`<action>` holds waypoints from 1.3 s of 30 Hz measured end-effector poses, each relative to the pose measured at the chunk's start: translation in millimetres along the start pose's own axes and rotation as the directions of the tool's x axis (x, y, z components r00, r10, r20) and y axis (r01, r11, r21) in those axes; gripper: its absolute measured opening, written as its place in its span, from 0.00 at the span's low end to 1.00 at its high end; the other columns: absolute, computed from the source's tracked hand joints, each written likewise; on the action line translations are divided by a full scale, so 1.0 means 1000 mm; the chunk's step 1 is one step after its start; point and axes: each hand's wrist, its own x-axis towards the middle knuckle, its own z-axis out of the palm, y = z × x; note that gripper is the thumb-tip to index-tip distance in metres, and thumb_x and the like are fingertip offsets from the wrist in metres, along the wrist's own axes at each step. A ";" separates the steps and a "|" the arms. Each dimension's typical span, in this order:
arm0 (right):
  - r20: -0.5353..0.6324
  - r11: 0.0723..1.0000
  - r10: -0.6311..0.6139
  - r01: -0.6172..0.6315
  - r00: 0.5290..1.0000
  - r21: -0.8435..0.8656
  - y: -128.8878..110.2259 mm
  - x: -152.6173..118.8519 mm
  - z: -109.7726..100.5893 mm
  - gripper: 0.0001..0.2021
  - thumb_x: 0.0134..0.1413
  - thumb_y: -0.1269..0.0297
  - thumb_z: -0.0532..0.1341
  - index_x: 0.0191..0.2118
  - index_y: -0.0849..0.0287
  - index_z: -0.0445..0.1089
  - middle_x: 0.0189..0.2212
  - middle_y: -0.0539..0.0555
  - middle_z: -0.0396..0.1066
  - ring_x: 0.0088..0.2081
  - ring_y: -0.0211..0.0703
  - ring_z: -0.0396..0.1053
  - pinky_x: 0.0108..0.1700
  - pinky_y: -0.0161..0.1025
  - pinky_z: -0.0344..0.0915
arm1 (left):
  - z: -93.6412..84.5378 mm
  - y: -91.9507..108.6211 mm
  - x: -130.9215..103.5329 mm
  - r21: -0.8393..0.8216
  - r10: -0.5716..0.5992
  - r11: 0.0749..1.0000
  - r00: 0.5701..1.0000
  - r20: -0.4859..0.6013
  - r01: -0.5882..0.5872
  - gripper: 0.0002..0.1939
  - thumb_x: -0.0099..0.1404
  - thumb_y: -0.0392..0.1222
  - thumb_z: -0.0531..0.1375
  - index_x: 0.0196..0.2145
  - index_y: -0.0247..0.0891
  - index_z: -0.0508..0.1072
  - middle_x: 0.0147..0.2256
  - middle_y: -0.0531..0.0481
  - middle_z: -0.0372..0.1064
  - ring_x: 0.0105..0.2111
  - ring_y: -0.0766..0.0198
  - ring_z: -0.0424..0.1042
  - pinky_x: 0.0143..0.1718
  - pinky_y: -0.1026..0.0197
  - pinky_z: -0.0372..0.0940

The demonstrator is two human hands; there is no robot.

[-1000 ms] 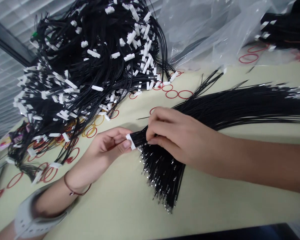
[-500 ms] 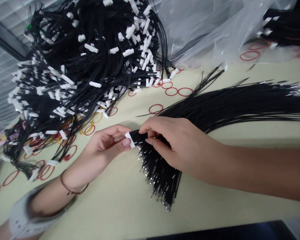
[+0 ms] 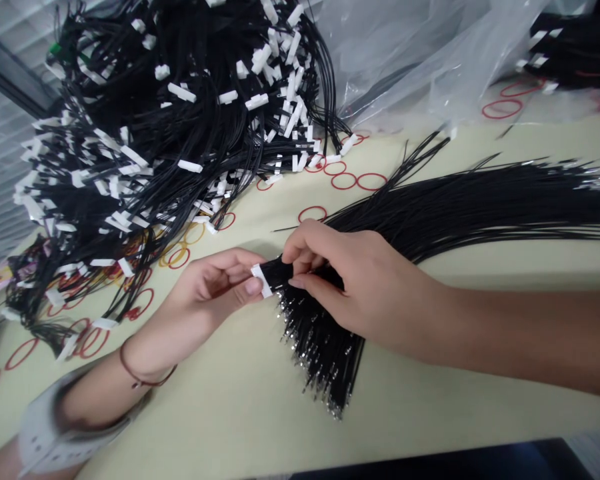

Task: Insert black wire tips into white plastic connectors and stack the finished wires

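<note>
My left hand (image 3: 220,283) pinches a white connector housing (image 3: 262,280) between thumb and fingers. Several black wires (image 3: 279,274) run from the housing toward my right hand (image 3: 353,283), whose thumb and forefinger are closed on wires just beside it. Exactly which wire the right fingertips hold is partly hidden. Below both hands a fan of black wires with bare metal terminals (image 3: 320,360) spreads over the table. The same bundle of loose black wires (image 3: 480,207) stretches away to the right, under and behind my right hand.
A large heap of black wire harnesses with white connectors (image 3: 190,113) fills the upper left. Red rubber bands (image 3: 313,214) lie scattered on the pale table (image 3: 205,413). A clear plastic bag (image 3: 400,67) is at the back, with more harnesses (image 3: 575,53) at the upper right.
My right hand's fingertips have shifted slightly left and up along the wires, closer to the white connector housing. The left hand keeps its pinch, nearly still.
</note>
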 end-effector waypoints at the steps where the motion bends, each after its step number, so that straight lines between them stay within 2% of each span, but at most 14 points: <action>1: 0.005 1.000 -0.002 0.002 1.000 -0.005 -0.001 0.000 0.000 0.07 0.52 0.75 0.51 0.37 0.58 0.58 0.27 0.46 0.66 0.28 0.32 0.64 0.30 0.30 0.57 | 0.000 0.000 0.000 -0.002 0.007 1.000 1.000 0.003 -0.007 0.06 0.59 0.30 0.58 0.34 0.36 0.73 0.23 0.57 0.68 0.22 0.76 0.63 0.21 0.76 0.57; 7: 0.004 0.995 -0.084 0.084 0.996 -0.062 -0.002 -0.001 0.002 0.08 0.50 0.77 0.52 0.36 0.60 0.59 0.27 0.46 0.65 0.26 0.30 0.61 0.27 0.29 0.54 | 0.002 -0.002 0.000 0.001 0.031 1.000 0.999 -0.010 -0.031 0.05 0.59 0.30 0.58 0.32 0.35 0.72 0.22 0.56 0.66 0.21 0.75 0.62 0.21 0.75 0.57; 11: 0.023 0.993 -0.104 0.106 0.994 -0.058 0.001 0.000 0.002 0.07 0.52 0.77 0.50 0.37 0.62 0.60 0.32 0.49 0.65 0.31 0.32 0.61 0.31 0.31 0.56 | 0.002 0.000 0.001 -0.001 0.015 1.000 0.999 -0.033 -0.015 0.05 0.59 0.30 0.58 0.32 0.36 0.73 0.23 0.55 0.68 0.22 0.75 0.63 0.21 0.76 0.57; 13: 0.040 0.977 -0.152 0.156 0.988 -0.147 0.002 0.002 0.001 0.07 0.53 0.77 0.50 0.36 0.64 0.62 0.32 0.51 0.64 0.31 0.33 0.61 0.32 0.32 0.57 | 0.002 0.001 0.001 -0.018 -0.010 1.000 0.999 -0.040 0.009 0.05 0.58 0.30 0.59 0.33 0.36 0.72 0.22 0.55 0.68 0.21 0.74 0.64 0.20 0.75 0.57; 17: 0.041 0.895 -0.286 0.282 0.957 -0.345 0.004 0.004 -0.001 0.07 0.52 0.79 0.51 0.31 0.65 0.64 0.28 0.53 0.61 0.28 0.34 0.58 0.30 0.33 0.56 | 0.002 0.000 0.002 -0.048 -0.038 0.998 0.999 -0.027 0.036 0.04 0.58 0.31 0.59 0.33 0.35 0.72 0.21 0.55 0.68 0.20 0.74 0.64 0.19 0.75 0.57; 22: -0.131 0.870 -0.373 0.297 0.918 -0.394 0.002 0.006 -0.004 0.11 0.55 0.77 0.48 0.30 0.65 0.66 0.30 0.55 0.64 0.31 0.37 0.58 0.35 0.36 0.57 | 0.001 0.000 0.000 -0.035 -0.015 0.999 1.000 -0.007 0.015 0.05 0.59 0.31 0.58 0.33 0.36 0.72 0.23 0.56 0.68 0.24 0.73 0.65 0.23 0.75 0.59; 26: -0.062 0.816 -0.451 0.384 0.890 -0.433 0.003 0.006 -0.001 0.12 0.55 0.77 0.49 0.30 0.66 0.68 0.26 0.55 0.65 0.28 0.37 0.58 0.33 0.36 0.58 | 0.000 0.000 -0.001 -0.002 -0.006 1.000 1.000 0.001 0.006 0.05 0.59 0.30 0.57 0.33 0.35 0.72 0.22 0.56 0.67 0.22 0.75 0.63 0.23 0.76 0.57; 29: -0.021 0.809 -0.450 0.397 0.893 -0.433 0.003 0.006 0.002 0.11 0.54 0.78 0.49 0.30 0.65 0.67 0.24 0.54 0.65 0.28 0.37 0.58 0.33 0.35 0.58 | -0.001 -0.002 0.000 0.028 -0.011 1.000 1.000 -0.013 0.012 0.04 0.59 0.31 0.58 0.32 0.35 0.72 0.23 0.56 0.68 0.23 0.75 0.63 0.24 0.76 0.57; 39: -0.044 0.855 -0.425 0.385 0.904 -0.347 0.003 0.004 0.002 0.07 0.53 0.78 0.51 0.30 0.64 0.64 0.24 0.51 0.64 0.29 0.34 0.59 0.32 0.32 0.58 | 0.000 -0.001 0.000 0.039 -0.010 0.999 1.000 -0.005 0.010 0.04 0.59 0.31 0.58 0.32 0.36 0.72 0.24 0.55 0.68 0.24 0.74 0.63 0.24 0.76 0.58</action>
